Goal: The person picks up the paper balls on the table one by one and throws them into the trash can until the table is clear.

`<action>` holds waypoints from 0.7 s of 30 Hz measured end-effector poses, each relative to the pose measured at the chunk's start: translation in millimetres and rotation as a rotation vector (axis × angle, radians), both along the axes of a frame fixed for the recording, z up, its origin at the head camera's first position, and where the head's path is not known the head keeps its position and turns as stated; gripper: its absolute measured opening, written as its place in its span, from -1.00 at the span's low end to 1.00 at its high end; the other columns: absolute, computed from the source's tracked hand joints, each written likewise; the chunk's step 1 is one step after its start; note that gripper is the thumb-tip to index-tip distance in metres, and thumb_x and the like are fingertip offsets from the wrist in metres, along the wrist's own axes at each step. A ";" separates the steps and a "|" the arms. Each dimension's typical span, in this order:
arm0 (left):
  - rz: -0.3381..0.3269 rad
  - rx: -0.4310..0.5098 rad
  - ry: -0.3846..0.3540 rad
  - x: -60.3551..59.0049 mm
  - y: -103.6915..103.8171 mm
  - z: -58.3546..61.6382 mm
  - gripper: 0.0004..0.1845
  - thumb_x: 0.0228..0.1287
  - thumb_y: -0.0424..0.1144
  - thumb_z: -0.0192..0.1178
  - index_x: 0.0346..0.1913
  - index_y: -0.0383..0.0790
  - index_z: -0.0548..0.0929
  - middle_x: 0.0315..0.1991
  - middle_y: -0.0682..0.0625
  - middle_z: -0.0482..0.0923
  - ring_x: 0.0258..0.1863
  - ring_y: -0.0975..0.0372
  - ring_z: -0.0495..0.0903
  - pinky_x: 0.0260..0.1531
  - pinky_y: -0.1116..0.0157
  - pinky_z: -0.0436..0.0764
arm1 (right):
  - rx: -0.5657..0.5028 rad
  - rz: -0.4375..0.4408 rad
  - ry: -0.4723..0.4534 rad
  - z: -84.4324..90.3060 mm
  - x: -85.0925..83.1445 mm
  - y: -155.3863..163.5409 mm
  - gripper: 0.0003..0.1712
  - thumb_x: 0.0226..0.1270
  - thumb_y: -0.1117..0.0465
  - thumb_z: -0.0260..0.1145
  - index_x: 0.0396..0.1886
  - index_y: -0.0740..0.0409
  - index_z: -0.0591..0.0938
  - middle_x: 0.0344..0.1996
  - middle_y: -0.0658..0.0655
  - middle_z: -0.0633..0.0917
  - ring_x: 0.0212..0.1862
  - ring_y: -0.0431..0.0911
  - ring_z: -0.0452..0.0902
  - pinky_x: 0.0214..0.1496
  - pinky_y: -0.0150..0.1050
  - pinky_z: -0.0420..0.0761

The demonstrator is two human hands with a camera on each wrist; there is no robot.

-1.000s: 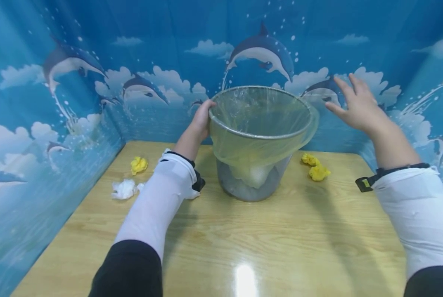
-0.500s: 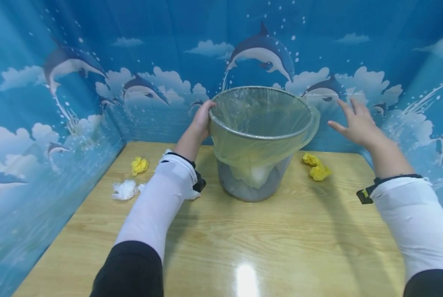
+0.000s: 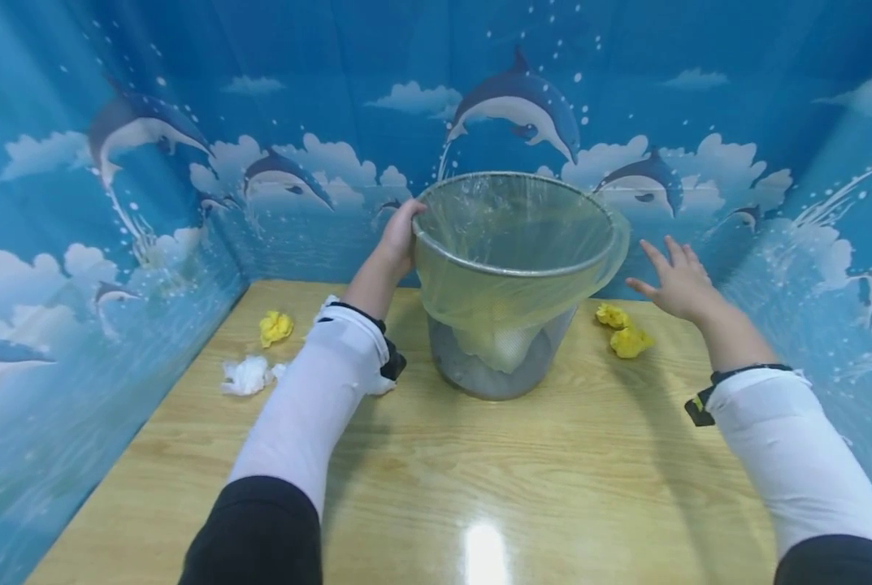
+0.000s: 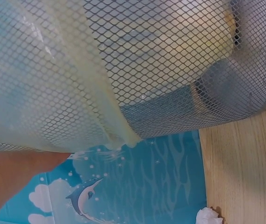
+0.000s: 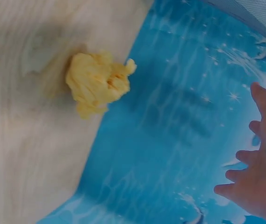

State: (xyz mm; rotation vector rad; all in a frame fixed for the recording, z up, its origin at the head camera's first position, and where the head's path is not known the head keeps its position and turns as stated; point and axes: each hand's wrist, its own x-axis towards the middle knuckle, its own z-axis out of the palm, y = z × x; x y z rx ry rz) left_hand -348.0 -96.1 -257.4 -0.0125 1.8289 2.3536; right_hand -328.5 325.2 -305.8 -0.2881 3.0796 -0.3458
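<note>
A grey wire-mesh wastebasket (image 3: pixel 450 357) stands tilted on the table, lined with a translucent pale yellow trash bag (image 3: pixel 501 301) folded out over its rim. My left hand (image 3: pixel 399 236) grips the rim at its left side, the thumb over the edge; in the left wrist view most of that hand (image 4: pixel 16 172) is hidden behind the bag and mesh. My right hand (image 3: pixel 680 284) hangs in the air right of the basket with fingers spread, holding nothing. Below it lie crumpled yellow papers (image 3: pixel 629 341); the right wrist view shows crumpled yellow paper (image 5: pixel 97 81) on the wood.
Left of the basket lie a crumpled yellow paper (image 3: pixel 275 327) and a crumpled white paper (image 3: pixel 245 375), partly beside my left forearm. The wooden table (image 3: pixel 553 471) is bounded at the back and sides by a blue dolphin-print curtain (image 3: pixel 333 97).
My right hand has come down and slightly left, toward the yellow papers, with its fingers still spread. The left hand and the wastebasket have stayed in place.
</note>
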 end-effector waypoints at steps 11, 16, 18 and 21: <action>-0.013 0.012 0.012 0.0 -0.5 -0.8 -0.81 0.48 -0.14 -0.20 -0.17 -0.12 0.41 -0.14 0.04 0.39 -0.30 0.23 0.39 -0.16 0.32 0.39 | 0.037 0.017 -0.094 -37.6 -7.0 1.5 0.08 0.37 -0.41 -0.09 0.56 0.14 -0.24 0.45 0.53 -0.31 0.41 0.54 -0.44 0.31 0.49 -0.19; -0.014 0.013 0.010 -1.0 -0.2 -0.9 -0.81 0.48 -0.15 -0.20 -0.24 -0.12 0.38 -0.17 0.04 0.38 -0.34 0.24 0.38 -0.18 0.32 0.39 | 0.042 0.043 -0.108 -51.4 -6.8 0.2 0.02 0.42 -0.30 0.01 0.55 0.21 -0.16 0.45 0.56 -0.25 0.40 0.56 -0.38 0.33 0.47 -0.17; -0.013 0.013 0.007 -1.1 -0.2 -1.0 -0.82 0.48 -0.15 -0.21 -0.24 -0.11 0.37 -0.17 0.05 0.37 -0.34 0.24 0.37 -0.18 0.32 0.38 | 0.041 0.048 -0.112 -55.9 -7.3 -0.5 0.01 0.42 -0.28 0.02 0.54 0.23 -0.13 0.45 0.56 -0.23 0.40 0.56 -0.37 0.32 0.48 -0.16; -0.011 0.009 0.004 -0.6 0.0 -0.5 -0.81 0.48 -0.14 -0.20 -0.24 -0.11 0.38 -0.18 0.05 0.37 -0.34 0.24 0.38 -0.17 0.31 0.38 | 0.037 0.052 -0.119 -61.2 -7.7 -1.8 0.01 0.42 -0.28 0.02 0.54 0.26 -0.10 0.44 0.57 -0.22 0.40 0.57 -0.36 0.31 0.49 -0.14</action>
